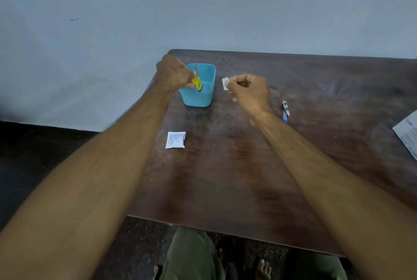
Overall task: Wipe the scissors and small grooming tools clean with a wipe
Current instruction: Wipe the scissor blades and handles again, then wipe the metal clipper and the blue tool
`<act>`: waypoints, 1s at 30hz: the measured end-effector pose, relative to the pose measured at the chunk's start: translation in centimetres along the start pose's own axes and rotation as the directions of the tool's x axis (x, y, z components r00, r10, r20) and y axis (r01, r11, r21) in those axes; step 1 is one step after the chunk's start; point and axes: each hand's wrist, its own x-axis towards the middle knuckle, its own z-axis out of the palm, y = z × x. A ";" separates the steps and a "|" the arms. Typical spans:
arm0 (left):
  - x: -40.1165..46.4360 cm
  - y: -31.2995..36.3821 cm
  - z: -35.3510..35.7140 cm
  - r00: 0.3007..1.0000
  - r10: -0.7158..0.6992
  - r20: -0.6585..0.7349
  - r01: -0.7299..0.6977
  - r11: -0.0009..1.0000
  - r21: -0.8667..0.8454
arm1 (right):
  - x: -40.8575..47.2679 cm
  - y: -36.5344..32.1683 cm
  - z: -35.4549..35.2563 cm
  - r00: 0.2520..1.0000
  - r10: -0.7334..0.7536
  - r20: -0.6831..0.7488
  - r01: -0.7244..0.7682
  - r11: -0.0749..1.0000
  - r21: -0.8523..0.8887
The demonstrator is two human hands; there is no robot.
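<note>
Nearest the camera, two bare forearms reach forward over a dark brown wooden table, with olive-green trousers and a bare foot showing below its near edge. The left hand has its grip curled round the yellow handles of a pair of scissors, which stand upright, blades pointing up, over the open top of a light blue plastic tub at the far left part of the table; a small blue item sits low inside the tub by the handles, too hidden to name. The right hand is held apart from the tub, to its right, and its grip pinches a small folded white wipe between thumb and fingertips, the other fingers curled in. A nail clipper with a blue end lies flat on the table just right of that hand's wrist. A white printed sachet lies on the table nearer the camera, below the tub. A printed sheet of paper pokes in at the right edge. Behind the table stands a pale grey wall.
</note>
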 end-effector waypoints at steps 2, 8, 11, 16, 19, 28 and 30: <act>1.3 0.0 0.5 0.999 0.014 0.036 -0.016 0.997 0.071 | 0.4 0.7 -0.1 1.000 0.009 0.001 -0.009 1.000 -0.006; 2.6 -0.3 2.5 0.994 0.039 0.103 -0.063 0.967 0.245 | 0.8 2.8 -0.8 0.999 0.054 -0.007 -0.054 0.998 -0.027; 2.7 -0.6 3.0 0.994 0.070 0.087 -0.094 0.946 0.311 | 0.8 3.4 -1.2 0.999 0.050 -0.007 -0.051 0.998 -0.039; 2.5 -0.7 3.1 0.995 0.072 0.072 -0.094 0.925 0.369 | 0.5 3.9 -1.6 0.998 0.057 -0.008 -0.057 0.998 -0.026; 2.4 -0.7 3.1 0.993 0.093 0.073 -0.115 0.910 0.398 | 0.2 4.0 -2.0 0.998 0.056 -0.019 -0.057 0.998 -0.025; -0.5 -0.7 3.4 0.942 0.308 -0.134 -0.235 0.889 0.393 | -1.5 4.7 -4.1 0.997 0.060 -0.057 -0.060 0.998 0.004; -1.7 -0.9 3.7 0.923 0.343 -0.173 -0.264 0.893 0.364 | -2.2 5.1 -4.9 0.995 0.071 -0.064 -0.069 0.997 0.019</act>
